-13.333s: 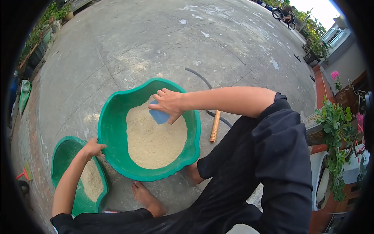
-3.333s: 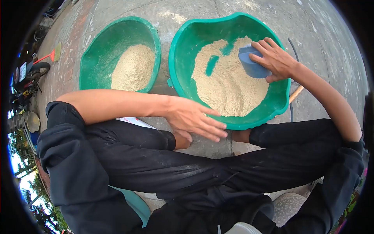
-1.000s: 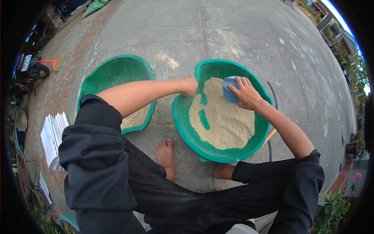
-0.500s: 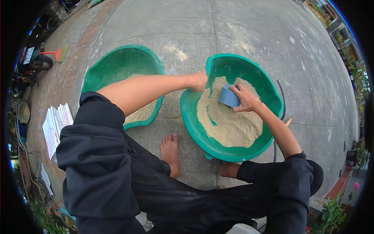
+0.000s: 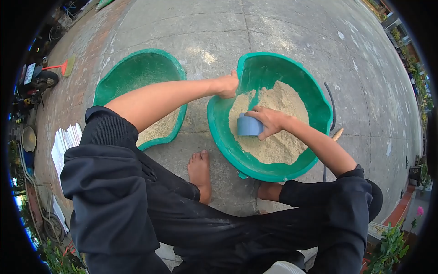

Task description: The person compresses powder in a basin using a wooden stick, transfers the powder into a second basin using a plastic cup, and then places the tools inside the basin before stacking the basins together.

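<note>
My left hand (image 5: 226, 86) is closed on the left rim of the right green basin (image 5: 325, 98). Inside that basin lies a heap of pale, coarse powder (image 5: 285, 102). My right hand (image 5: 269, 119) grips a blue-grey scoop (image 5: 249, 125), which sits in the powder at the basin's left side. The scoop's inside is hidden from view. To the left stands a second green basin (image 5: 141, 68), also with pale powder (image 5: 162, 128) in it, partly covered by my left forearm.
A stack of white sacks (image 5: 64, 144) lies at the left. Further off are a red-handled broom (image 5: 68, 66) and a motorbike (image 5: 41, 80). A dark hose (image 5: 331, 105) runs along the right basin's right side. My bare feet rest on the concrete.
My right hand has moved the scoop left and slightly down through the powder. The basins appear a little higher in the view. My left hand still holds the rim.
</note>
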{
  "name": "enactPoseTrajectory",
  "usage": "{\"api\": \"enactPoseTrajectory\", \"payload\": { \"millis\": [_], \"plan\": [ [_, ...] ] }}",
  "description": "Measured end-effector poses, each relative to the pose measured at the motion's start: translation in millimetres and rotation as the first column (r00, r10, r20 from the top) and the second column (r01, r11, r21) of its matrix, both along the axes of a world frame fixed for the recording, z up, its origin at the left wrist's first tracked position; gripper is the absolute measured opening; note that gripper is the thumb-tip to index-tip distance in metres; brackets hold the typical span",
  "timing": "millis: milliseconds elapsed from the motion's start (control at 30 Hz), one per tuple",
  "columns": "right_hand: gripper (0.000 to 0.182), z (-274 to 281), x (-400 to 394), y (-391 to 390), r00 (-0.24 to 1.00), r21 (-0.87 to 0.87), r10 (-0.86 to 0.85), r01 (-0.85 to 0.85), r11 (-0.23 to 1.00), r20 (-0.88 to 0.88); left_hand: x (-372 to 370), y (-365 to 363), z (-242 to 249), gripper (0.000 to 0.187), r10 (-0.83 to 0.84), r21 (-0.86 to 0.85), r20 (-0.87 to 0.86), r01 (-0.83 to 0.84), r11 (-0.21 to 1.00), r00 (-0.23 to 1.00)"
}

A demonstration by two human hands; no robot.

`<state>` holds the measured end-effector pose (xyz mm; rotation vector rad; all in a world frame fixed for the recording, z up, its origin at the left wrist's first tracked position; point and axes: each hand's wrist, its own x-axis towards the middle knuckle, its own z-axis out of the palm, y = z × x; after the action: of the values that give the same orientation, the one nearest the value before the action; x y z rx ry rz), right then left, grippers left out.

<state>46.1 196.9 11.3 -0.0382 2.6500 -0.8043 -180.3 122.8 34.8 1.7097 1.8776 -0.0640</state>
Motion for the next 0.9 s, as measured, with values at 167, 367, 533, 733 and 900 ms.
{"api": "enactPoseTrajectory", "payload": {
  "millis": [167, 367, 533, 733, 900],
  "plan": [
    [0.085, 17.6, 11.1, 6.9, 0.973, 0.137, -0.001, 0.034, 0.99, -0.23, 8.9, -4.2, 13.0, 0.089, 0.092, -0.076, -0.055, -0.096, 0.992, 0.994],
    [0.089, -0.1, 24.5, 59.2, 0.816, 0.297, -0.281, 0.471, 0.831, -0.506, 30.0, -0.8, -7.7, 0.092, -0.357, 0.439, -0.585, 0.655, 0.615, 0.728],
    [0.091, -25.2, 40.6, 73.8, 0.832, 0.369, -0.309, 0.496, 0.786, -0.462, 77.2, 27.3, -32.4, 0.111, -0.269, 0.327, -0.24, 0.339, 0.882, 0.933],
    [0.093, -20.9, 61.1, 44.2, 0.93, 0.277, -0.303, 0.353, 0.894, -0.206, 101.4, 34.3, -77.8, 0.095, -0.262, 0.27, 0.123, 0.221, 0.937, 0.957],
    [0.089, -27.0, 81.1, -23.8, 0.93, -0.012, -0.367, 0.367, 0.93, 0.03, 103.6, -4.8, -80.4, 0.088, -0.569, 0.161, 0.157, 0.547, 0.821, 0.807]
  ]
}}
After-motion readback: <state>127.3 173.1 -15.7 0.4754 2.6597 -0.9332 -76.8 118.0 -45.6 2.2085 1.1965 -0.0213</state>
